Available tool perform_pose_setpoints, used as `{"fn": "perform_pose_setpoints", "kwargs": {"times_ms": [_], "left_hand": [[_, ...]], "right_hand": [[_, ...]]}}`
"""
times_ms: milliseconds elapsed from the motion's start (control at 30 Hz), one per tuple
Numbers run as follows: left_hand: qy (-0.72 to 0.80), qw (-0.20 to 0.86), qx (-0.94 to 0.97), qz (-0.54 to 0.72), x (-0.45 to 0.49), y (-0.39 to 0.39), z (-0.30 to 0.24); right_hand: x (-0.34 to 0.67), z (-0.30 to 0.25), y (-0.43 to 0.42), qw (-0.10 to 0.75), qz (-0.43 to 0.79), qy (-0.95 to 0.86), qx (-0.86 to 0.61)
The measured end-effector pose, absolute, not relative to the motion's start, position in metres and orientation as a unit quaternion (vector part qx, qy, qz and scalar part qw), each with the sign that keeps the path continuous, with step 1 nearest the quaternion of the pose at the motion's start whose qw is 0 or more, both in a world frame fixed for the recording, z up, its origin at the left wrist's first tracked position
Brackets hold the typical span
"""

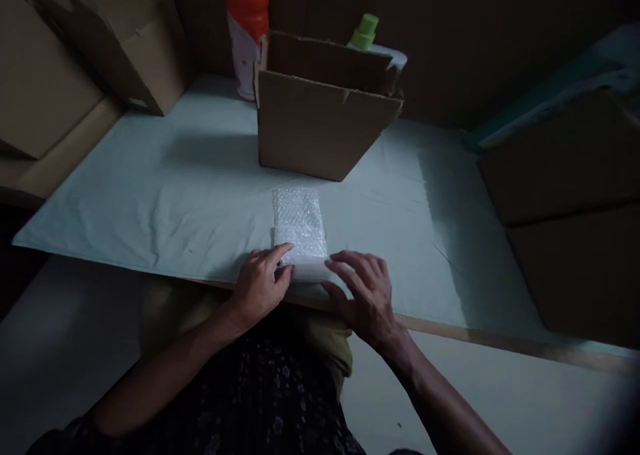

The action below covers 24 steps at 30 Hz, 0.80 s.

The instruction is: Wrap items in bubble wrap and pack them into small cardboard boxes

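A strip of clear bubble wrap [299, 211] lies on the table, running away from me. At its near end sits a small, flat, whitish box-like item [311, 271], partly covered by the wrap; its exact kind is unclear. My left hand [261, 283] grips the item's left end, index finger on the wrap and thumb at the near side. At the right end, my right hand [366, 295] has its fingertips and thumb around the item's edge. Both hands rest close to the table's front edge.
Beyond the wrap stands an open cardboard box [325, 125]. Behind it are a red-topped bottle [247, 35] and a green-capped bottle [365, 33]. More cardboard boxes stand at left [145, 48] and right [565, 175]. A pale green cloth [210, 201] covers the table.
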<state>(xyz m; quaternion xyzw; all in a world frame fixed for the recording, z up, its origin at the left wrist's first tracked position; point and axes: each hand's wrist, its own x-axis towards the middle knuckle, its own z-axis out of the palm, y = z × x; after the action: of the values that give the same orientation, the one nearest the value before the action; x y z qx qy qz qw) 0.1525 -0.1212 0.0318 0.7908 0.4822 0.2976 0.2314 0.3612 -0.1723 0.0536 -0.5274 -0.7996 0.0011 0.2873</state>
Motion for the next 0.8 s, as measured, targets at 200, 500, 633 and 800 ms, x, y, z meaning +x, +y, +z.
{"fn": "perform_pose_setpoints", "kwargs": {"times_ms": [200, 500, 633, 800], "left_hand": [[0.475, 0.179, 0.796, 0.330, 0.153, -0.119, 0.036], [0.377, 0.174, 0.846, 0.333, 0.139, -0.124, 0.039], [0.434, 0.179, 0.842, 0.265, 0.149, -0.089, 0.035], [0.488, 0.227, 0.769, 0.345, 0.147, -0.086, 0.039]], "right_hand": [[0.359, 0.045, -0.164, 0.193, 0.030, -0.852, -0.486], [0.357, 0.062, -0.142, 0.192, 0.204, -0.807, -0.520], [0.350, 0.059, -0.145, 0.187, 0.034, -0.820, -0.540], [0.345, 0.051, -0.131, 0.149, 0.049, -0.834, -0.530]]}}
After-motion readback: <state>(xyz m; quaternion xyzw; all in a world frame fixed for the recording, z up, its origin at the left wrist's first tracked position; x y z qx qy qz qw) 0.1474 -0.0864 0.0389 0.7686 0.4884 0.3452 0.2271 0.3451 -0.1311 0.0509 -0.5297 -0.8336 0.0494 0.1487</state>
